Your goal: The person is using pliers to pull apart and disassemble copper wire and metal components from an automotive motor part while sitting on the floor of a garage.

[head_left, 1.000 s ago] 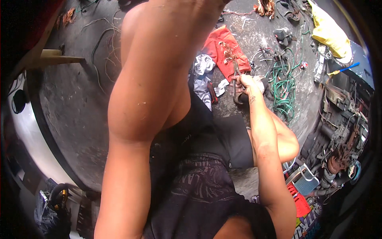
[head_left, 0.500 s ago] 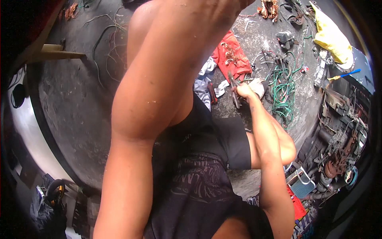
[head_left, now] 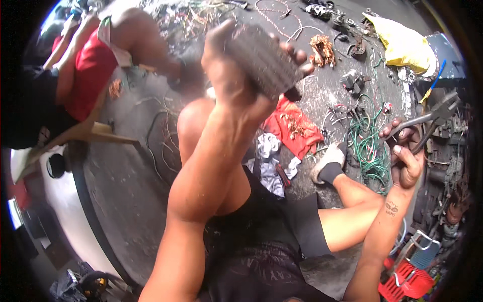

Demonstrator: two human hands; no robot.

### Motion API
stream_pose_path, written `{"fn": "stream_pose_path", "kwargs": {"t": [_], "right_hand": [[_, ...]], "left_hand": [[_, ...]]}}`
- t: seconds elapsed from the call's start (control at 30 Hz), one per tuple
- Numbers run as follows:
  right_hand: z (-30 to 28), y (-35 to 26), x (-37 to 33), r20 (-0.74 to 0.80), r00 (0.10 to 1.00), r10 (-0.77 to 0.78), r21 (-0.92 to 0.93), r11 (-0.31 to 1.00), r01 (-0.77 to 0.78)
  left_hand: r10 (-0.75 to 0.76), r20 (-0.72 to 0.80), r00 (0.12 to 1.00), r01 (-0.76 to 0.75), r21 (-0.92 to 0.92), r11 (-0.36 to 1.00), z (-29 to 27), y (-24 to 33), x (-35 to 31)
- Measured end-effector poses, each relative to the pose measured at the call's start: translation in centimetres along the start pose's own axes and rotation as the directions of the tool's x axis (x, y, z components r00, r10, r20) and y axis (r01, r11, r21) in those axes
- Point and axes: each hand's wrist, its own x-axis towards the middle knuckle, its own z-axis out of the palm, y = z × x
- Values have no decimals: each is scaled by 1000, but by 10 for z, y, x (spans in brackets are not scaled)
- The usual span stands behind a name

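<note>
My left hand (head_left: 229, 80) is raised at the upper middle, wrapped round a dark, ridged, flat block (head_left: 264, 58). Motion smears it, and its exact kind cannot be made out. Over on the right, my right hand (head_left: 408, 161) grips a pair of pliers (head_left: 427, 120), their metal jaws pointing up and to the right. Below the block, a red cloth (head_left: 302, 138) lies on the floor with shreds of copper-coloured wire (head_left: 294, 123) on it. Beside it is a crumpled pale grey cloth (head_left: 269, 176). A tangle of green wires (head_left: 366, 146) lies left of my right hand.
Another person in red shorts (head_left: 95, 75) sits at the upper left. A copper wire bundle (head_left: 322, 50), a yellow sack (head_left: 402, 45) and a blue-handled brush (head_left: 435, 80) lie farther off. Dark machine parts (head_left: 448, 171) and a red basket (head_left: 410, 282) stand along the right.
My left hand and the block have come into view. My right hand has carried the pliers from beside the red cloth up and to the right. The view has shifted, revealing the other person.
</note>
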Motion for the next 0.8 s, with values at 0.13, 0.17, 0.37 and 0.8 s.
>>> {"fn": "stream_pose_path", "kwargs": {"t": [0.13,0.17,0.37,0.8], "right_hand": [[20,12,0,-10,998,-60,144,988,60],[20,17,-1,14,999,-40,149,988,37],[32,22,-14,-122,961,247,71,968,-240],[85,28,-33,-168,925,-340,166,915,366]], "left_hand": [[-182,78,980,186,-46,982,-6,-13,-4],[-195,68,979,197,-28,980,-5,-17,-6],[-330,107,938,320,99,942,1,-36,-4],[-220,-240,946,279,251,927,-29,-70,19]]}}
